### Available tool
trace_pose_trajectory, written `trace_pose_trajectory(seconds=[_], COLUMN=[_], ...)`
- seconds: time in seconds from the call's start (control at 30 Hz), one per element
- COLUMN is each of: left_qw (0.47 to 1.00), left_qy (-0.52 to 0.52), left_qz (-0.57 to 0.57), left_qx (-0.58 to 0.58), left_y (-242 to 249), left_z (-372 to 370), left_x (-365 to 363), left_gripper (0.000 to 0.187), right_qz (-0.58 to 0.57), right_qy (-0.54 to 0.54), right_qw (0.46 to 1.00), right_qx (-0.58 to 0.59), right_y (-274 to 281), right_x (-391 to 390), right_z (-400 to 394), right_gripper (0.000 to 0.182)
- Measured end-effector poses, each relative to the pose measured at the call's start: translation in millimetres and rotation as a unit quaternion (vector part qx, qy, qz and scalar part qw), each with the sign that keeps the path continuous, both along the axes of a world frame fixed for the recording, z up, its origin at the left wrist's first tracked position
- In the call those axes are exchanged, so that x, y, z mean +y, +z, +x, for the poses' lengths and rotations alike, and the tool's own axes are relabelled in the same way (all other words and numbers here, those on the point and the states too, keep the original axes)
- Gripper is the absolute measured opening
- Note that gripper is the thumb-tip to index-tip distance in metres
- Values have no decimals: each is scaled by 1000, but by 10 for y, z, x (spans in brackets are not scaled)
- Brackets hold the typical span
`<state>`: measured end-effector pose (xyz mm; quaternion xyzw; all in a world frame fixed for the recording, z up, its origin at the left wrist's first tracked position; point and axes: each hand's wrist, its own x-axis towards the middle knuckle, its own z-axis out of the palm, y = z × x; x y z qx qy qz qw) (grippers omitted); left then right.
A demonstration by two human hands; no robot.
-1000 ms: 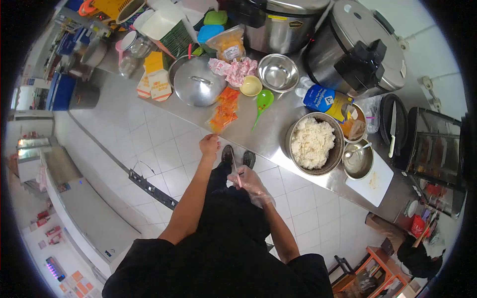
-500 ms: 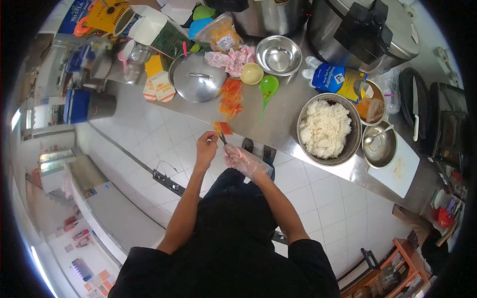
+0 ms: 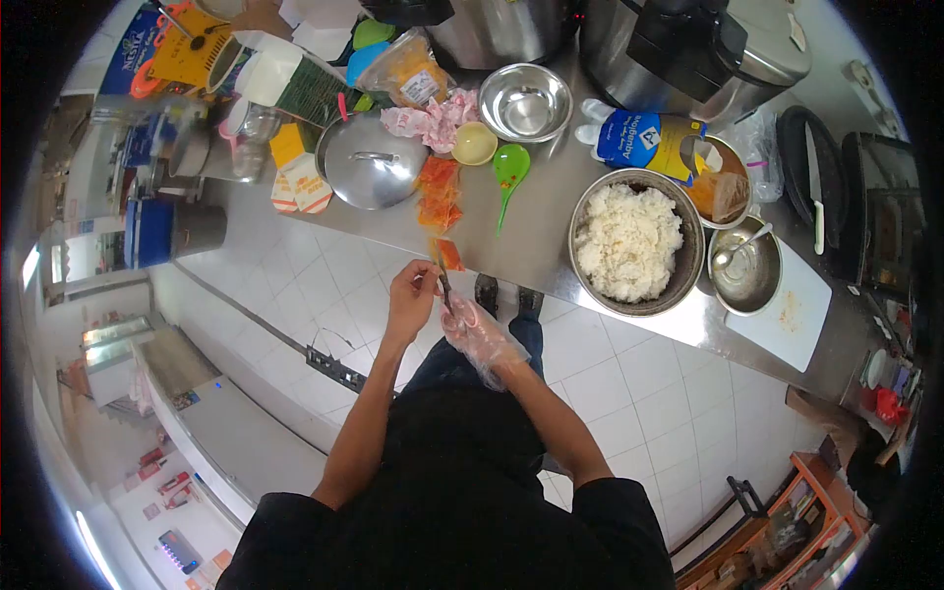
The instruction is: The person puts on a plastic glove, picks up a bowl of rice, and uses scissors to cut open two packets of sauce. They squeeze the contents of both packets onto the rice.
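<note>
At the table's front edge, my right hand (image 3: 478,336), in a clear plastic glove, is closed on dark scissors (image 3: 444,287). The blades point up at a small orange-red packet (image 3: 448,255). My bare left hand (image 3: 414,293) pinches at the packet's left side; its fingertips are close to the blades, and what they grip is too small to make out. More orange-red packets (image 3: 439,195) lie on the steel table just beyond. A green spoon (image 3: 508,177) rests to their right.
Behind are a steel lid (image 3: 374,162), a yellow cup (image 3: 474,144) and an empty steel bowl (image 3: 525,103). On the right stand a pot of rice (image 3: 629,242), a bowl with a spoon (image 3: 744,265), a white board (image 3: 786,313) and a knife (image 3: 816,187). Large cookers (image 3: 678,59) line the back.
The view has shifted slightly, so the table items appear further left. My left hand has moved a little closer to the scissors and my right hand, which still holds them.
</note>
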<state>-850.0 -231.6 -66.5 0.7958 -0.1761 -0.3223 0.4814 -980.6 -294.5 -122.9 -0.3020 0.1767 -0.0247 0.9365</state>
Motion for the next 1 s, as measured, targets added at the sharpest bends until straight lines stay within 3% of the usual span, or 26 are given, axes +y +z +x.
trace_pose_trajectory(seconds=[0.03, 0.1, 0.2, 0.4, 0.63, 0.8, 0.93, 1.0], left_qw=[1000, 999, 997, 994, 987, 985, 974, 971], left_qy=[-17, -37, -70, -100, -157, -171, -215, -226], left_qz=[-11, -22, -25, -16, -18, -17, 19, 25], left_qx=[-11, -23, -21, -32, -31, -34, -65, -66], left_y=[7, 36, 123, 354, 576, 737, 805, 877], left_z=[0, -2, -46, -55, -78, -65, -28, -24], left_x=[-12, -41, -88, -176, -238, -283, -294, -333], left_gripper=[14, 13, 15, 11, 11, 14, 13, 13], right_qz=[0, 190, 270, 227, 232, 260, 278, 227], right_qy=[-3, 7, -72, 9, -40, -76, -109, -56], right_qw=[1000, 982, 959, 972, 970, 953, 954, 963], right_qx=[-1, -4, 40, -64, -55, -135, -33, -134], right_y=[18, 106, 297, 103, 305, 269, 450, 415], right_x=[-21, -59, -46, -150, -225, -209, -321, -402], right_z=[-30, -77, -63, -150, -125, -19, -49, -70], right_gripper=[28, 56, 59, 63, 50, 45, 45, 44])
